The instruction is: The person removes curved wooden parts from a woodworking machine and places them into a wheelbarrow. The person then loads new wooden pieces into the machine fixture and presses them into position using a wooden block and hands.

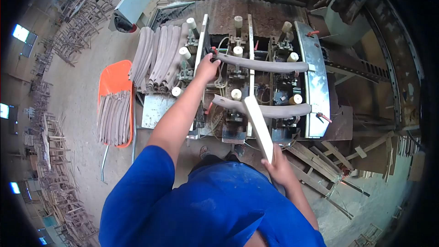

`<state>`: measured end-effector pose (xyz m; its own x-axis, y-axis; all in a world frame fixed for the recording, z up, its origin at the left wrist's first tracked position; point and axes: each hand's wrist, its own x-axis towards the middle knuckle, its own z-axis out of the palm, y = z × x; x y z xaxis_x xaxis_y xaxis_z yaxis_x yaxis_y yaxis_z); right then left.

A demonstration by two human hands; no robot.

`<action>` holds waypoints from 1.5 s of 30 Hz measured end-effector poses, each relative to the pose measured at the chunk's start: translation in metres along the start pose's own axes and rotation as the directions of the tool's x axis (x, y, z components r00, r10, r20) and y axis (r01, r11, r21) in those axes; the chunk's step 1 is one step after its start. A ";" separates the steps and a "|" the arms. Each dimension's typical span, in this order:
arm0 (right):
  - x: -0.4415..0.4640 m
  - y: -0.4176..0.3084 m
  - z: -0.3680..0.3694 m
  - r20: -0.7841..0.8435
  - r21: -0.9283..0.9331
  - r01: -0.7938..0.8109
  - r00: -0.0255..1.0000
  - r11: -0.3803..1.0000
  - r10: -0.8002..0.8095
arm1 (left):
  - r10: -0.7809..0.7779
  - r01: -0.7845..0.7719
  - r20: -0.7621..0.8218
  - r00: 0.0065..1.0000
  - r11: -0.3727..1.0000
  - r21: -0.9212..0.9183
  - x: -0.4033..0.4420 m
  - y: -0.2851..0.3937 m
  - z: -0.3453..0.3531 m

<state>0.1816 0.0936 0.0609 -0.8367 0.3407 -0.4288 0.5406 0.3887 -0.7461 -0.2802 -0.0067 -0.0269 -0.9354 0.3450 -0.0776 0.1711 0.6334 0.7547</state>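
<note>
My left hand (208, 68) is closed at the left end of the upper curved wooden piece (270, 66), close to a red lever (214, 49). Whether its fingers grip the wood or the lever is hidden. In my right hand (280, 168) is a long pale bar (259, 128), wrapped by the fingers at its lower end. The bar slants up and left, its upper end overlapping the lower curved wooden piece (283, 110); I cannot tell if they touch. Both curved pieces lie across the machine, their right ends at a metal plate (314, 82).
Upright round cylinders (238, 22) stand around the machine. Several curved wooden pieces (160, 55) are stacked to its left. An orange cart (116, 75) beside them carries more. Wooden frames (320, 164) lie on the floor at right. A grey-white panel (135, 0) rises at back left.
</note>
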 end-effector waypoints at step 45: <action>0.072 0.040 0.130 0.433 -0.383 0.301 0.893 0.873 -0.118 | -0.002 0.041 0.087 0.996 0.895 -0.445 -0.202 -0.052 -0.125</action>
<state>0.1317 0.0219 -0.0658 -0.8491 -0.1124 -0.5162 0.2540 0.7699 -0.5854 -0.1389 -0.1963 0.0311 -0.9051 0.4028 -0.1359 -0.0230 0.2727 0.9618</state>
